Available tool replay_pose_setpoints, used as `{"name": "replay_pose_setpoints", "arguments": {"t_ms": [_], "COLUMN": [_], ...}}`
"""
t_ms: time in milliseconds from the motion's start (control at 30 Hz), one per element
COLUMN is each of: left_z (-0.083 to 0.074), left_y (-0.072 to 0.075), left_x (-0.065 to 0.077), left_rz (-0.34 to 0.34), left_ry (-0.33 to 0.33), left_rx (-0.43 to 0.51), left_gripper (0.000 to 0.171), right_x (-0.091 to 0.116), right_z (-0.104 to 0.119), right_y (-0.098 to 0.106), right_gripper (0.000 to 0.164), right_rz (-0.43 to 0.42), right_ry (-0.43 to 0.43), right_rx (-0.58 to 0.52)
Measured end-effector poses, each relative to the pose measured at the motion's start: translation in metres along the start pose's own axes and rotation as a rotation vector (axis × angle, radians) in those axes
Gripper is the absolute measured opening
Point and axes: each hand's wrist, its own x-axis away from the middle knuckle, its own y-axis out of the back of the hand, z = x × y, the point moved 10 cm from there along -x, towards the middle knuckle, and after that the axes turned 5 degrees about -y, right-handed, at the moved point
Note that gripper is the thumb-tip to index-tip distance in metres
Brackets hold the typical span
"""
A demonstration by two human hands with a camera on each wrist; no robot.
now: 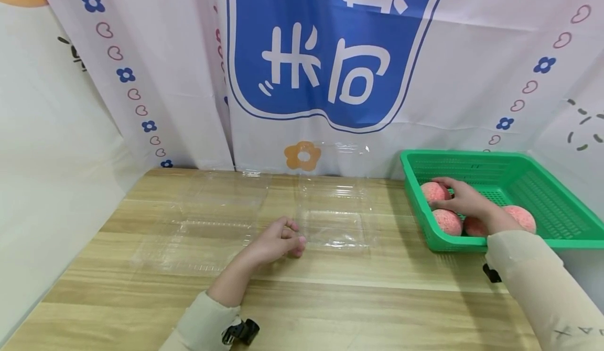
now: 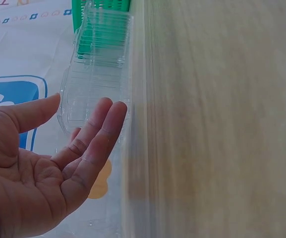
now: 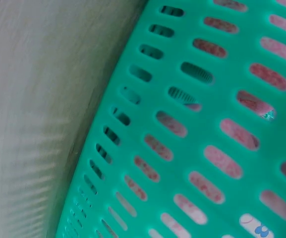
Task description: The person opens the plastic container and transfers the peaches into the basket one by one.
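Note:
My right hand [image 1: 464,199] reaches into a green plastic basket [image 1: 561,194], its thumb and fingers round a pink speckled ball [image 1: 431,191] at the left end. Close by lie another pink ball [image 1: 447,222], one partly covered by the wrist, and a third [image 1: 520,218] right of the forearm. In the right wrist view the slotted basket wall [image 3: 182,144] hides the hand, with pink showing through the slots. My left hand [image 1: 278,242] is held with relaxed fingers and nothing in it, fingertips beside a clear plastic box [image 1: 335,228] with its lid raised.
A second clear plastic box [image 1: 207,243], also with its lid up, lies on the wooden table [image 1: 330,314] left of the left hand. Behind the table hangs a white printed curtain [image 1: 448,78] with a blue sign. Another white cloth [image 1: 47,131] borders the left side.

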Motion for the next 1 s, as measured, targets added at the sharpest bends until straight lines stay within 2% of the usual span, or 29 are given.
{"name": "replay_pose_setpoints", "arguments": {"t_ms": [300,633,800,900,1000], "left_z": [0.004,0.002,0.004,0.0,-0.013], "left_y": [0.002,0.008,0.01,0.015,0.027], "left_x": [-0.001,0.002,0.003,0.007,0.013], "left_rz": [0.013,0.036,0.018,-0.015,-0.076], "left_ry": [0.035,-0.001,0.011,0.013,-0.022], "left_rx": [-0.041,-0.07,-0.084,-0.147,-0.284], "left_gripper": [0.039,0.048,0.047,0.047,0.049], "right_x": [0.004,0.021,0.037,0.046,0.054], "right_z": [0.008,0.038,0.057,0.075,0.096], "right_y": [0.003,0.011,0.015,0.017,0.02], "right_gripper": [0.073,0.071,0.069,0.068,0.069], "right_rz": [0.02,-0.065,-0.116,-0.146,-0.18], "right_ry": [0.009,0.061,0.107,0.148,0.203], "right_rx": [0.007,0.076,0.072,0.062,0.068]}}
